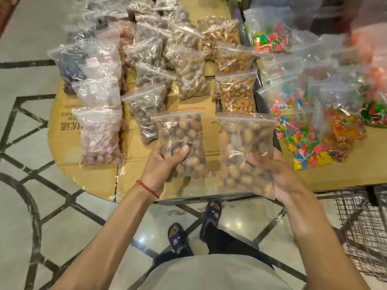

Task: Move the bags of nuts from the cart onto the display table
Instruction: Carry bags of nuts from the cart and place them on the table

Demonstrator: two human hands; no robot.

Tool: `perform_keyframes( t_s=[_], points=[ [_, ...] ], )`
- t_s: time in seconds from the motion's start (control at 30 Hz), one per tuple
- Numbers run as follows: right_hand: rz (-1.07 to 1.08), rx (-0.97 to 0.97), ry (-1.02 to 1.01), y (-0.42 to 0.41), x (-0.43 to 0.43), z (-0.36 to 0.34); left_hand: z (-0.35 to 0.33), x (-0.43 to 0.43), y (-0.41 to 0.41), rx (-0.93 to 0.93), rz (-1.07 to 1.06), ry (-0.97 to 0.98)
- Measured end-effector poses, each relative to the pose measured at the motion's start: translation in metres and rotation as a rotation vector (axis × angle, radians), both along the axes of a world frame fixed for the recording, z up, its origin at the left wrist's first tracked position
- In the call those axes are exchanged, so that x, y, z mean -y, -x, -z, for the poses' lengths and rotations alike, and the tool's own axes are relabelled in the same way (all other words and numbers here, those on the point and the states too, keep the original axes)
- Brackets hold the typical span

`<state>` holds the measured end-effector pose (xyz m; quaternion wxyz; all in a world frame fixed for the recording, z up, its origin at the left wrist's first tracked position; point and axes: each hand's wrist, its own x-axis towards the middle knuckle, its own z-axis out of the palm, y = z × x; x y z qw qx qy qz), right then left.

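My left hand (pixel 165 164) grips one bag of nuts (pixel 181 143), my right hand (pixel 270 174) another (pixel 246 151), both above the display table's (pixel 211 122) near edge. Soft, slippery plastic; support low, beneath the contents.

Red string bracelet (pixel 147 189), pale shirt (pixel 209 273), dark trousers (pixel 228 242), navy sandals (pixel 177 237).

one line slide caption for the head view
Left hand grips the left nut bag, right hand the right nut bag, above the cardboard-covered display table.
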<state>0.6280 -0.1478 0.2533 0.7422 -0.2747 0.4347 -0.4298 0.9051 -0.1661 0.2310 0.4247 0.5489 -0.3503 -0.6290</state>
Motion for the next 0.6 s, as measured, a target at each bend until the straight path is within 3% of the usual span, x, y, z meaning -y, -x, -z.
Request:
perform_keyframes(
  t_s=[0.4,0.6],
  points=[
    [0.033,-0.026,-0.12,0.054,0.086,0.012,0.013,0.13,0.05,0.309,-0.071,0.074],
    [0.031,-0.005,-0.126,0.059,0.106,0.003,0.004,0.184,0.052,0.316,-0.061,0.054]
  ],
)
